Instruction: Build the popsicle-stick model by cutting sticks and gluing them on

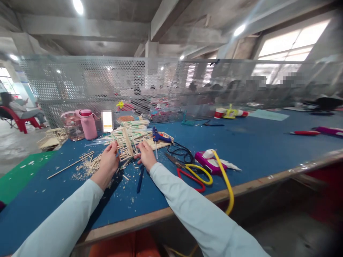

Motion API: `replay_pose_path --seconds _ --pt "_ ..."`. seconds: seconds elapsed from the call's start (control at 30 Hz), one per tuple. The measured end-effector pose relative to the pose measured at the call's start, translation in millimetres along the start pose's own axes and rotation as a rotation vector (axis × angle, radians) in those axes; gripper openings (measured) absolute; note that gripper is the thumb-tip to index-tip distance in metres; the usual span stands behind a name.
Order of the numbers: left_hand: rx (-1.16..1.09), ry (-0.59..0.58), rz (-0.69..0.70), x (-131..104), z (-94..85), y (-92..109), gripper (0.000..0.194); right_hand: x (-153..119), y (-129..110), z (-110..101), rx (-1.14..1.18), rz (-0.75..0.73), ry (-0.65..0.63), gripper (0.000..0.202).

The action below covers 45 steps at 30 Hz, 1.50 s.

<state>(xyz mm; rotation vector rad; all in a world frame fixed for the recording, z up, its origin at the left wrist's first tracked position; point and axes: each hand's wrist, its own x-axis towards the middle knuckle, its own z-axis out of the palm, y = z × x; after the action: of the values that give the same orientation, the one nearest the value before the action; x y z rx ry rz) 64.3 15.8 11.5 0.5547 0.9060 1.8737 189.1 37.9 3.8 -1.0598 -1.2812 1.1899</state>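
Observation:
My left hand (108, 163) and my right hand (146, 154) grip a small frame of thin wooden sticks (127, 144) from its two sides, just above the table. Fingers of both hands are closed on its edges. Behind it lies a pile of wooden sticks (118, 132), partly hidden by the frame. Beyond my right hand is a blue glue gun (160, 136) with a black cord. A dark blue stick-like tool (140, 179) lies below my right hand. Short stick offcuts (92, 165) are scattered beside my left hand.
Scissors (198, 175) with red and yellow handles and a purple tissue pack (207, 162) lie right of my forearm. A yellow tube (227, 187) hangs over the table edge. A pink bottle (89, 125) stands behind, before a perforated metal screen (93, 82). A person sits far left.

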Motion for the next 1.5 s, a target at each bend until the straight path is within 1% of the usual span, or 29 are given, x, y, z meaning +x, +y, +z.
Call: replay_pose_path --seconds 0.1,0.2,0.27,0.37,0.4,0.43,0.47,0.5,0.57,0.6,0.63,0.67,0.7,0.77,0.83,0.9,0.93,0.97,1.03,1.07,1.1,1.17,1.2,1.23,1.3,1.4,1.47,1.5 --pt "0.049 0.001 -0.019 -7.0 1.3 2.0 0.005 3.3 1.9 2.8 0.096 0.039 0.002 0.014" --pt "0.099 -0.02 -0.038 -9.0 -1.4 2.4 0.012 7.9 2.8 3.9 0.244 0.072 -0.026 0.012" --pt "0.176 -0.053 -0.017 -6.1 -6.4 3.0 0.02 10.5 2.1 3.7 0.343 0.067 -0.044 0.013" --pt "0.345 -0.099 0.057 2.3 -18.5 5.6 0.026 13.2 -2.1 1.6 0.472 0.069 -0.057 0.019" --pt "0.442 -0.085 0.086 4.8 -23.0 6.7 0.027 13.7 -4.4 0.1 0.508 0.068 -0.063 0.02" --pt "0.59 -0.066 0.124 6.4 -27.1 7.5 0.028 14.2 -7.0 -1.8 0.539 0.062 -0.068 0.021" --pt "0.786 -0.068 0.172 6.8 -30.5 7.9 0.028 14.5 -9.9 -4.2 0.565 0.053 -0.071 0.022" --pt "1.016 -0.1 0.227 5.9 -32.8 7.7 0.027 14.8 -13.0 -7.1 0.586 0.042 -0.07 0.022" --pt "1.473 -0.242 0.335 1.1 -33.5 5.5 0.028 15.2 -19.2 -13.9 0.613 0.021 -0.062 0.023" --pt "1.652 -0.316 0.369 -1.8 -32.1 3.8 0.029 15.3 -22.2 -17.4 0.619 0.016 -0.056 0.023" --pt "1.786 -0.364 0.385 -4.3 -30.1 2.0 0.03 15.3 -24.8 -20.8 0.622 0.014 -0.051 0.023" --pt "1.881 -0.383 0.392 -5.5 -28.1 0.6 0.03 15.1 -27.0 -23.8 0.622 0.014 -0.046 0.024" --pt "1.946 -0.373 0.392 -5.1 -26.5 0.0 0.03 14.8 -28.7 -26.1 0.618 0.018 -0.043 0.025" --pt "2.019 -0.297 0.377 1.5 -27.2 2.1 0.032 13.4 -30.3 -28.3 0.596 0.032 -0.055 0.025" --pt "2.03 -0.171 0.372 14.4 -34.5 9.7 0.034 11.3 -29.8 -27.3 0.556 0.053 -0.091 0.025" --pt "1.953 -0.023 0.429 28.4 -46.3 22.3 0.034 8.7 -27.9 -24.3 0.513 0.071 -0.129 0.024" --pt "1.873 0.051 0.451 34.0 -52.4 29.9 0.037 7.5 -26.8 -22.6 0.494 0.074 -0.142 0.024" --pt "1.773 0.092 0.453 37.8 -57.7 37.7 0.039 6.7 -26.1 -20.7 0.477 0.072 -0.151 0.024" --pt "1.517 0.12 0.552 38.9 -64.5 52.3 0.042 6.4 -25.8 -17.1 0.441 0.056 -0.173 0.024" --pt "1.388 0.08 0.594 36.3 -65.6 57.9 0.045 7.2 -26.5 -15.0 0.42 0.043 -0.187 0.024" --pt "1.273 -0.009 0.595 32.3 -65.6 62.0 0.05 8.8 -27.9 -12.8 0.393 0.027 -0.204 0.023" --pt "1.12 -0.251 0.528 22.9 -63.6 64.5 0.058 14.2 -32.1 -7.5 0.322 -0.02 -0.24 0.022" --pt "1.089 -0.326 0.509 19.0 -62.6 63.0 0.059 17.6 -34.5 -4.7 0.275 -0.049 -0.256 0.022" --pt "1.083 -0.344 0.509 16.3 -62.0 60.1 0.059 21.4 -36.8 -2.0 0.222 -0.079 -0.268 0.022" --pt "1.102 -0.327 0.493 14.9 -62.7 51.7 0.057 28.6 -39.6 2.4 0.108 -0.127 -0.294 0.023" --pt "1.08 -0.304 0.367 19.1 -67.6 38.6 0.053 35.9 -37.0 4.8 -0.027 -0.134 -0.328 0.026" --pt "1.034 -0.315 0.283 21.8 -71.0 33.0 0.056 37.2 -31.9 3.8 -0.055 -0.134 -0.338 0.027" --pt "1.026 -0.325 0.265 22.5 -72.3 31.6 0.058 36.9 -29.0 2.8 -0.053 -0.144 -0.34 0.027"
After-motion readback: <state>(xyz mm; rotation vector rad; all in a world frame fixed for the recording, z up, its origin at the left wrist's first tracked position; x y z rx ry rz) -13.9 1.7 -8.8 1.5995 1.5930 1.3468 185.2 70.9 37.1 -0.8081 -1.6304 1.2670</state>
